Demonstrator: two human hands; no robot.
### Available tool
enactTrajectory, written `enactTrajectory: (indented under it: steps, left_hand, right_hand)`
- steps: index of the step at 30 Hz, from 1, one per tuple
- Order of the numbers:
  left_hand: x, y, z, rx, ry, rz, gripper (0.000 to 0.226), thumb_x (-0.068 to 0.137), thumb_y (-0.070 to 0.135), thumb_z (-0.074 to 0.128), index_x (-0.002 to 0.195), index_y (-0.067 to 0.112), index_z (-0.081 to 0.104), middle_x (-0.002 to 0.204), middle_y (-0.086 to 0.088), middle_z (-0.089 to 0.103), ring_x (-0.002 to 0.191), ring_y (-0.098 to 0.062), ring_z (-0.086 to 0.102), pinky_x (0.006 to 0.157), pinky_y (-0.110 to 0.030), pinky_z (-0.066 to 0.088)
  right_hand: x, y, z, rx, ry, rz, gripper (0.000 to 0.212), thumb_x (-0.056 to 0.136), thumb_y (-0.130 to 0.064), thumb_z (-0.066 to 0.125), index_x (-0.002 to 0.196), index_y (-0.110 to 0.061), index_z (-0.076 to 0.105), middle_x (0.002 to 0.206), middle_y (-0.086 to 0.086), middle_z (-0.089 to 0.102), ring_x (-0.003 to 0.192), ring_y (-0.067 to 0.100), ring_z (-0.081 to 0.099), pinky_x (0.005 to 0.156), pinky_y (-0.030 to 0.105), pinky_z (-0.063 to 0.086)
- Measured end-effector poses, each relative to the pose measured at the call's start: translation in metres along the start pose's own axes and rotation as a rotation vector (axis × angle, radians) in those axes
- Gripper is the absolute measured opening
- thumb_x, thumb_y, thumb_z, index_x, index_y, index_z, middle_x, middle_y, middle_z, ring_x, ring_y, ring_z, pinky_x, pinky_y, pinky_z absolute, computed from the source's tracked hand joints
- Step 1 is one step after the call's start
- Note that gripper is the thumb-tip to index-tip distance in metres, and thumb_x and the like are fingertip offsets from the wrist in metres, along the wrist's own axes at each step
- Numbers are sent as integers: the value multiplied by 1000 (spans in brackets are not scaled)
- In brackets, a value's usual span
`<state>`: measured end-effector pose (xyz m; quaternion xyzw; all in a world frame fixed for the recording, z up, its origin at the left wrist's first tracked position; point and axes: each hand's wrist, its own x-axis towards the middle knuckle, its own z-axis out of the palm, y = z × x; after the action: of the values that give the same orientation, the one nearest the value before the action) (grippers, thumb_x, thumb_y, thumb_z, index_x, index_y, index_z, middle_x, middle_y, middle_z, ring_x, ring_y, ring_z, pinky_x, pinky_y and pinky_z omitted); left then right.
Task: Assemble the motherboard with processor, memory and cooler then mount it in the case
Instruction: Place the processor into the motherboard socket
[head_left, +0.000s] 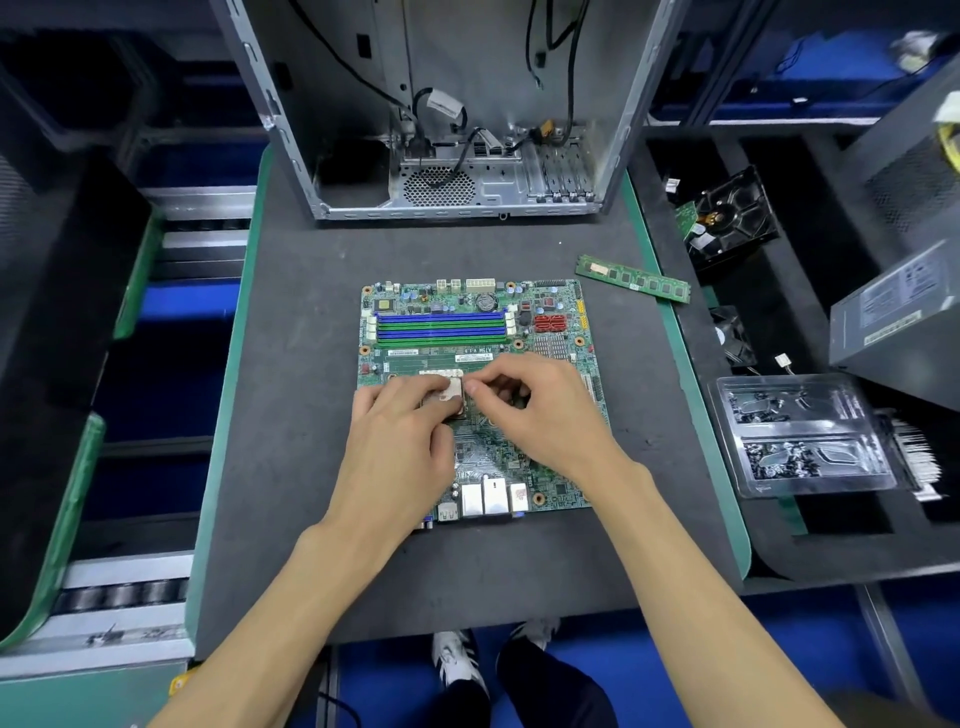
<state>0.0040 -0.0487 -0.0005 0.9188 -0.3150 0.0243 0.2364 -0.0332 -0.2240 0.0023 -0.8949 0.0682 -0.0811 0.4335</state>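
Head view: my left hand (400, 436) and right hand (540, 410) meet over the middle of the board (475, 395), which lies flat on the mat (291, 415). Between them sits the processor (451, 397), tilted, its near edge down at the socket and its pale face up. My left fingers (415, 389) curl over its 9 o'clock side and grip it; my right fingertips (475, 385) pinch at its 3 o'clock edge. Whether it is seated I cannot tell; my hands hide the socket.

Count: one board, with four memory slots (440, 327) in blue and green, unfilled, at 12 o'clock of my hands. One memory stick (632, 278) lies loose on the mat at 2 o'clock, apart from the board. One case (447, 104) stands open at 12 o'clock, cables (561, 67) hanging inside. One clear tray (800, 436) at 3 o'clock, off the mat. One drive (732, 218) at 2 o'clock. One small fan (735, 338) beside the tray.

Surface: dark grey mat with green edging. Grey boxes (893, 322) stand at far right. Floor is blue; my shoes (493, 654) show at 6 o'clock.
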Motion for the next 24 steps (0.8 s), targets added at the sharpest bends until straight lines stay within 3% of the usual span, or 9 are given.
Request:
enactTrajectory:
  steps: [5,9,11,14,24]
  left_hand:
    - [4,-4,-2,7,-30,18,36,75,-7,64,102,12,79,108,-3,72,100,-26,64,90,-29,31]
    - [3,-5,-2,-20,-35,8,41,73,-11,66,104,13,79,109,-3,72,101,-26,63,91,-28,31]
    - [2,-7,0,-32,-30,3,41,74,-11,66,105,14,79,110,-2,72,102,-25,62,94,-27,31]
    - [2,-10,2,-48,-16,1,41,74,-10,67,105,15,79,111,-1,71,102,-23,61,95,-24,29]
    - [0,-12,4,-67,7,17,39,75,-9,68,104,15,79,113,1,71,103,-19,59,94,-22,27]
  right_hand:
    - [4,-4,2,73,-15,45,4,84,-25,70,83,-25,74,73,-11,68,70,10,63,65,28,54]
    - [5,-2,-1,34,-62,38,13,85,-26,75,73,-28,71,70,-15,66,71,5,61,66,15,46]
    - [5,0,-2,-21,-134,62,14,87,-31,76,74,-27,72,73,-15,64,77,4,57,77,21,46]
    - [5,-1,1,-82,-221,31,15,86,-24,76,76,-24,65,77,-17,58,84,8,46,88,31,40]
    - [4,-3,7,-155,-174,35,24,83,-25,78,87,-25,54,83,-17,51,89,6,40,76,24,35]
